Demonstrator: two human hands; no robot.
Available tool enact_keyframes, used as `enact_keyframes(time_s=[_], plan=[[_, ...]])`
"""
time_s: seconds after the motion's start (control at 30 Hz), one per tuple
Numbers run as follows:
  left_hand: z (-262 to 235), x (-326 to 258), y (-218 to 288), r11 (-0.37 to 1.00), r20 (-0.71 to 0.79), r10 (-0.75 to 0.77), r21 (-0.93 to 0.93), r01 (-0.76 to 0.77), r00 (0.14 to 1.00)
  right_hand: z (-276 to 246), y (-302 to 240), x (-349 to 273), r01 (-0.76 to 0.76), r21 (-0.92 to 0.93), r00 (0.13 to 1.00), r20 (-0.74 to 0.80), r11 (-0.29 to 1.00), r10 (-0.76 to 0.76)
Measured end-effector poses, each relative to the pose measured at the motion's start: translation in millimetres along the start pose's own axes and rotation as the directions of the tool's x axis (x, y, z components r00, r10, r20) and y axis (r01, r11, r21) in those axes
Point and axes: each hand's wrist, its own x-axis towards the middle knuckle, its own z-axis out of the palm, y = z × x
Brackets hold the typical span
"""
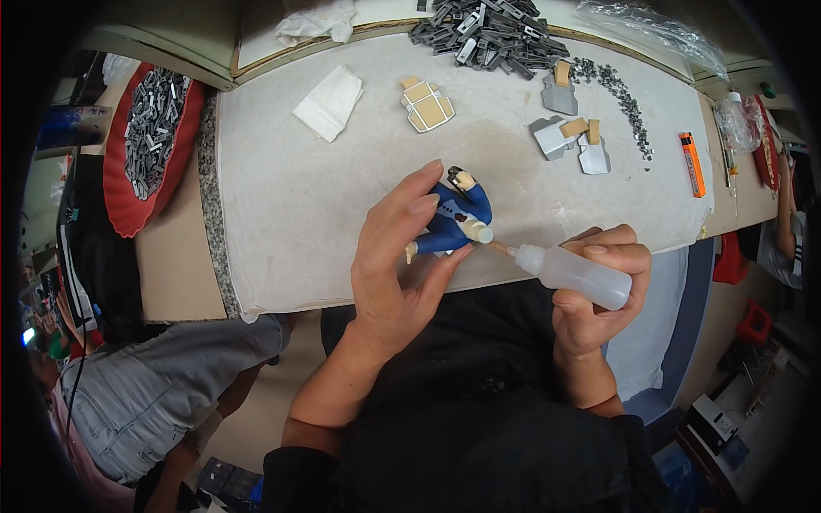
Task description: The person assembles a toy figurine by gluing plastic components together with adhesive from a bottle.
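Between the fingers and thumb of my left hand [385,265] is a small figurine [451,224] with a blue jacket, bent arms and cream-coloured hands. It has no head on it, and a pale neck stub points toward the right. My right hand [605,282] is closed around a translucent squeeze bottle [583,275]. The bottle is tilted, its thin nozzle pointing left, right by the neck stub. Whether the tip touches the figurine I cannot tell. Part of the figurine's lower side is hidden behind my left fingers.
A pale cloth [282,222] covers the table. Ahead lie a pile of grey parts [492,38], scattered tiny metal pieces [629,103], silver plates with tan tabs [552,141], a tan-faced plate [430,109], a folded white cloth [329,103] and a slim orange item [692,165]. Left, a red tray [118,184] holds grey parts; another person [162,389] sits nearby.
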Motion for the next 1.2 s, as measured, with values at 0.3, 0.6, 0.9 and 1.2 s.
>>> enact_keyframes(time_s=[0.3, 0.6, 0.9, 1.2], plan=[[0.1, -1.0, -1.7, 1.0, -0.01, -0.001, -0.004, 0.001, 1.0, -2.6, -1.0, -1.9, -0.014, 0.018, 0.998, -0.056, 1.0, 0.015], [0.4, -1.5, -0.8, 1.0, -0.023, -0.005, 0.007, 0.005, 1.0, -5.0, -1.6, -3.8, -0.042, 0.062, 0.998, -0.051, 0.997, 0.045], [1.7, -2.1, -0.9, 1.0, -0.012, 0.001, 0.03, 0.0, 1.0, -6.8, 1.5, -5.5, 0.013, 0.023, 0.999, 0.04, 1.0, -0.014], [9.0, -0.4, -3.2, 0.999, -0.162, 0.04, -0.02, -0.044, 0.986, -5.7, 2.0, -4.6, 0.014, 0.046, 0.999, 0.046, 0.999, -0.016]])
